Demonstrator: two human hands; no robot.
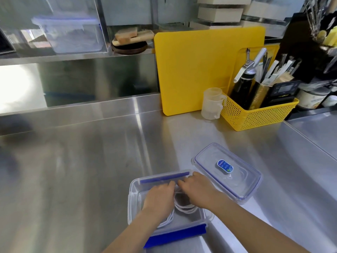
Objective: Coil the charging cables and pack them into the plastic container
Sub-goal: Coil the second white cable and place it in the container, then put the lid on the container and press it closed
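While hands (pixel 159 197) (pixel 197 191) touch cable (pixel 186 209), lid (pixel 242 181) nr container (pixel 132 192)

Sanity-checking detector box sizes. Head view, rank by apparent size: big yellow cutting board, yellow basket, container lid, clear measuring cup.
1. big yellow cutting board
2. container lid and yellow basket: look about alike; the lid is nearer the camera, so not ranked
3. clear measuring cup

We are finding bare steel tabletop (pixel 82 161) open left of the clear plastic container (pixel 132 190); a blue-edged clear lid (pixel 238 182) is blocking its right.
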